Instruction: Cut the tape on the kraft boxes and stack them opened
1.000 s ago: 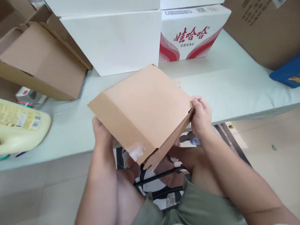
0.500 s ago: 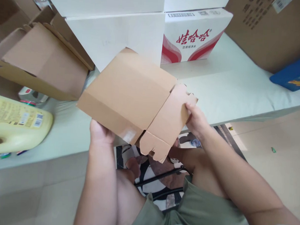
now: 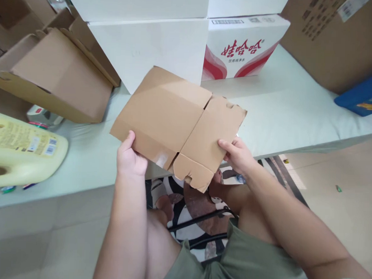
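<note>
A flattened brown cardboard box [image 3: 165, 110] is held tilted over the near edge of the table, its notched end flaps spread out to the right and toward me. A piece of clear tape shows at its lower edge. My left hand [image 3: 131, 157] grips the lower left edge, thumb on top and fingers hidden underneath. With the thumb over the right-hand flap, my right hand [image 3: 236, 153] pinches the right edge; most of its fingers are behind the cardboard.
White cartons [image 3: 146, 48] and a white-and-red carton [image 3: 240, 52] stand behind. Open brown boxes [image 3: 63, 70] and a yellow jug [image 3: 27, 150] are on the left. A large brown carton [image 3: 335, 47] and a blue box [image 3: 361, 94] sit at right on the cloth-covered table [image 3: 297, 111].
The cardboard has become flatter, with its side panel folded down level. My left thumb has come up over its edge, and my right hand has shifted slightly down and left.
</note>
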The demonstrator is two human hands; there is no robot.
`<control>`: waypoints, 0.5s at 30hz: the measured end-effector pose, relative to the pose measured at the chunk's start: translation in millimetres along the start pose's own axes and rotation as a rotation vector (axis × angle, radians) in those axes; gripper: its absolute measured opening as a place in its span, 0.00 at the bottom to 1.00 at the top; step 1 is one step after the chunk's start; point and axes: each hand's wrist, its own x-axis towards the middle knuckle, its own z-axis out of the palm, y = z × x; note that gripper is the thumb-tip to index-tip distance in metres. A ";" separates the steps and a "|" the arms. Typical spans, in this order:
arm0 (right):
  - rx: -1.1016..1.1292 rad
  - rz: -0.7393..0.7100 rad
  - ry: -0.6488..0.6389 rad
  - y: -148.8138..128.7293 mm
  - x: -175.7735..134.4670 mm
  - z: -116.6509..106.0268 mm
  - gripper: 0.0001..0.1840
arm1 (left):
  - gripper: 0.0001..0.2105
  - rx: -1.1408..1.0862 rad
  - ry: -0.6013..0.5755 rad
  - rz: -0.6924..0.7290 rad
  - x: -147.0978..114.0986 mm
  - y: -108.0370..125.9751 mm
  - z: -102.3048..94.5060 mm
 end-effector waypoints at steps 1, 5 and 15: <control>0.028 -0.011 0.021 -2.1 -4.8 2.8 0.27 | 0.11 -0.009 -0.033 -0.007 -1.3 0.7 1.1; 0.168 -0.028 0.189 -16.5 -28.7 -4.1 0.24 | 0.19 -0.111 -0.137 -0.034 -5.9 5.0 6.2; 0.017 -0.363 1.015 -61.2 -84.7 -182.7 0.23 | 0.14 -0.244 -0.028 -0.245 -14.8 12.8 21.4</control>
